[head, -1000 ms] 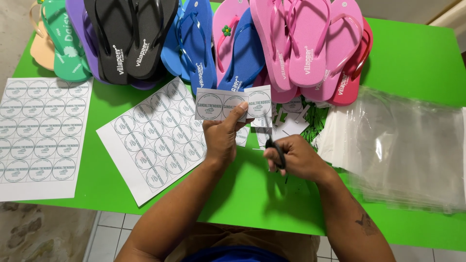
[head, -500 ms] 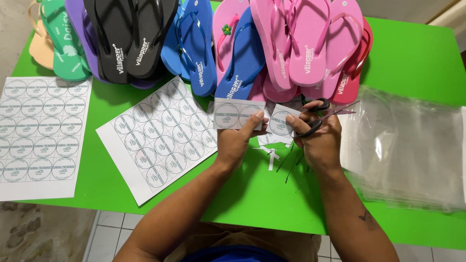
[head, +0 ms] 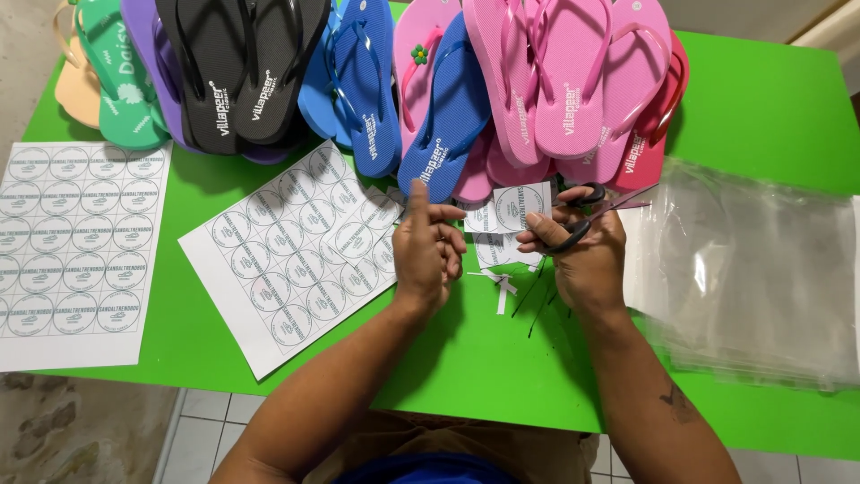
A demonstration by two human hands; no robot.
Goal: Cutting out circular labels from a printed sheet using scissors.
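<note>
**Hand and Workpiece Status at the Green Desk**

We observe both hands over the middle of the green desk point(head: 761, 116). The right hand point(head: 582, 255) has its grip clenched around the black handles of the scissors point(head: 587, 215), with thumb and fingers through the loops; the blades point right, toward the stack of clear plastic bags point(head: 761, 269). The left hand point(head: 428, 246) stands edge-up with loosely curled fingers and the thumb raised. Its grip appears released; we cannot tell whether the fingertips touch any paper.

The cut label piece point(head: 521, 206), a small square of white paper bearing one round printed label, lies between the two hands, just beside the right thumb and against the toe ends of the pink flip-flops point(head: 555, 81). A second small cut piece point(head: 494, 251) lies just below it. Thin paper trimmings point(head: 502, 287) rest on the desk near the right wrist.

A tilted sheet of round labels point(head: 287, 251) lies just left of the left hand. A second, full sheet point(head: 72, 242) lies at the far left edge. Blue flip-flops point(head: 367, 90) and black flip-flops point(head: 237, 72) line the far side of the desk.
</note>
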